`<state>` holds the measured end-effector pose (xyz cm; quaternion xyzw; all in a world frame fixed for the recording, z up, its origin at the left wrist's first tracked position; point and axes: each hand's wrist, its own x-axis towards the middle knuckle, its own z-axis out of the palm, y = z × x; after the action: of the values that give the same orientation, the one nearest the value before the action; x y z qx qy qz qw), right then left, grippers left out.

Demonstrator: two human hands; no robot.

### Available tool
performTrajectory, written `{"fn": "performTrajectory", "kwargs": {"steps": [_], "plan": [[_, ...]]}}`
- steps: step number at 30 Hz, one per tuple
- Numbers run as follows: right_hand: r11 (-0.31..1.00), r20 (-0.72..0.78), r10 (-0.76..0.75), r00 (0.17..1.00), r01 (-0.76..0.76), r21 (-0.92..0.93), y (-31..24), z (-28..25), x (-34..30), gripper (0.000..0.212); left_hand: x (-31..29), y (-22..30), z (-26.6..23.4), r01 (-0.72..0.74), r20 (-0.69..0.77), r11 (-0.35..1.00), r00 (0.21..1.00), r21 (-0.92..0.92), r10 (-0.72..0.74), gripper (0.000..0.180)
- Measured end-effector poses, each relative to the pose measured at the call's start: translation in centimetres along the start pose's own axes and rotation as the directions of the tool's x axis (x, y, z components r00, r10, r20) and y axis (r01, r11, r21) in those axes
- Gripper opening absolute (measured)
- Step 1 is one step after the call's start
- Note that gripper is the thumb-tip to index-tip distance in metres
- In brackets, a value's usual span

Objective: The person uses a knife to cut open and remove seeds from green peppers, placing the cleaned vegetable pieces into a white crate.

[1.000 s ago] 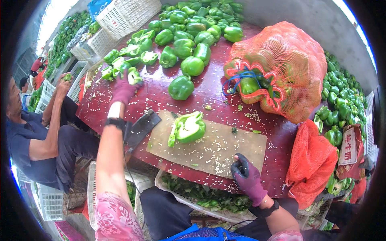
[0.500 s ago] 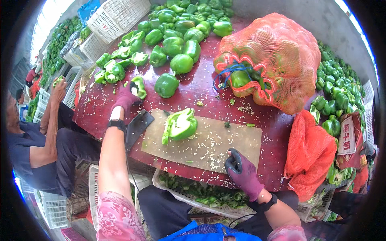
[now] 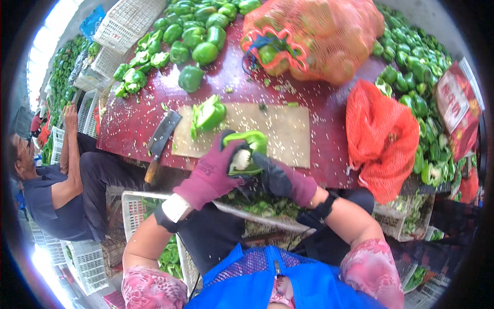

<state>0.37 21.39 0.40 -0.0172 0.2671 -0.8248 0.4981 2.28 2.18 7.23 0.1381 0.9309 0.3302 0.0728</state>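
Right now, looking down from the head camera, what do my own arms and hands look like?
Your left hand and right hand wear purple gloves with dark grey on the fingers; dark printing marks the back of the left one. Each wrist has a dark band, and a white patch sits at the left wrist. Pink patterned sleeves cover the upper arms; the forearms are bare.

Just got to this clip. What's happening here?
A person's gloved left hand holds a cut-open green pepper, its pale core showing, while the gloved right hand has its fingers at the pepper's side. Another cut pepper sits on the cutting board. A cleaver lies on the red table left of the board. Beyond the board stands a filled mesh bag.
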Motion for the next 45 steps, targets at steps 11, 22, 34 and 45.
{"fn": "performTrajectory", "kwargs": {"steps": [11, 22, 34, 45], "plan": [[0.716, 0.032, -0.026, 0.999, 0.041, -0.697, -2.5, -2.6, -0.1, 0.039, -2.6, -0.2, 4.0, 0.265, -0.016, 0.669, 0.924, -0.694, -0.383, 0.052], [0.369, -0.154, -0.414, 0.897, 0.01, -0.929, 0.8, -2.6, 0.5, 0.08, -2.0, 0.7, 10.2, 0.039, -0.371, 0.582, 0.734, -0.813, -0.568, 0.035], [-0.097, -0.139, -0.456, 0.879, -0.205, -0.974, 0.3, -0.3, -0.5, 0.091, -3.3, -4.4, 13.7, 0.093, -0.488, 0.802, 0.751, -0.59, -0.446, 0.041], [0.766, -0.232, -0.374, 0.898, 0.158, -0.623, -0.2, -3.2, 0.8, 0.039, -3.7, -0.2, 9.1, -0.119, -0.151, 0.094, 0.841, -0.988, -0.52, 0.05]]}}
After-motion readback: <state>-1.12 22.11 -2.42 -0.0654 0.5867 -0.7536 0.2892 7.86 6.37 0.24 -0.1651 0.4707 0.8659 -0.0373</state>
